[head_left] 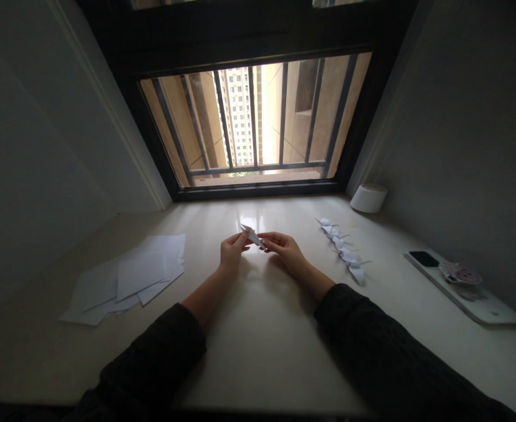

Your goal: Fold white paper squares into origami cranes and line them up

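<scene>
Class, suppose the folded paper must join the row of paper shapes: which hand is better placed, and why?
Probably the right hand: it touches the folded paper and is nearer the row than the left hand, which also holds the paper.

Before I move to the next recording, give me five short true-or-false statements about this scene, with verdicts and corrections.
1. The left hand and the right hand both have fingers on a folded white paper piece. True.
2. A row of small folded shapes lies between the right hand and the phone. True.
3. The phone lies with its screen facing up. False: its back, with the camera block, faces up.
4. Overlapping white sheets lie to the left of the hands. True.
5. The left hand rests flat on the white sheets. False: it is apart from them, gripping the folded white paper piece.
</scene>
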`<state>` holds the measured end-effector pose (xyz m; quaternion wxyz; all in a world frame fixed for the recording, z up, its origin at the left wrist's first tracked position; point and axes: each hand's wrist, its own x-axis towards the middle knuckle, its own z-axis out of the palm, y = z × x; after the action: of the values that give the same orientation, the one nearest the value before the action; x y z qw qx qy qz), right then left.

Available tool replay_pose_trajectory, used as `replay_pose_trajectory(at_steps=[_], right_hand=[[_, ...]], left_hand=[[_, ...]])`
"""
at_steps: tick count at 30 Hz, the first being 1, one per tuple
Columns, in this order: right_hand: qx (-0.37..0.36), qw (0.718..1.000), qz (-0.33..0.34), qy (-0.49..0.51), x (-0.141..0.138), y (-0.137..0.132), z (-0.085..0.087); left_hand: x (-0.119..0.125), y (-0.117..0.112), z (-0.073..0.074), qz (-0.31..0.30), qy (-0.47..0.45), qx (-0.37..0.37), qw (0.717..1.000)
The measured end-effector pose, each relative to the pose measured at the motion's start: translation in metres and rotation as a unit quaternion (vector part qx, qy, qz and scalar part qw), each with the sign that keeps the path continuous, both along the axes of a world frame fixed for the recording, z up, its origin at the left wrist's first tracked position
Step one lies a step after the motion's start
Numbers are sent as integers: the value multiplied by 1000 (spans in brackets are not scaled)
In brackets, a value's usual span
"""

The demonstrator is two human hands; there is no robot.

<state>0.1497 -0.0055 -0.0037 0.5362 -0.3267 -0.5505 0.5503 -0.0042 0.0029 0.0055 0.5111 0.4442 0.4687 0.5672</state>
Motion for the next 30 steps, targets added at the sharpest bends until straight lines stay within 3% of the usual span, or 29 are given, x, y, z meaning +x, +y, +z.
replay_pose_trajectory(at_steps=[11,20,26,30], right_hand=[[24,999,4,-23,0,3,-4],[114,984,-33,-129,0,-1,-4],[116,980,-86,-140,3,3,-10],[155,971,-91,-155,5,3,-10]], left_hand=[[-7,8,-2,-42,19,-31,998],[-6,5,-2,-77,80,-17,994],[-3,0,1,-96,109,-4,989],[-2,0,2,-102,118,-3,988]])
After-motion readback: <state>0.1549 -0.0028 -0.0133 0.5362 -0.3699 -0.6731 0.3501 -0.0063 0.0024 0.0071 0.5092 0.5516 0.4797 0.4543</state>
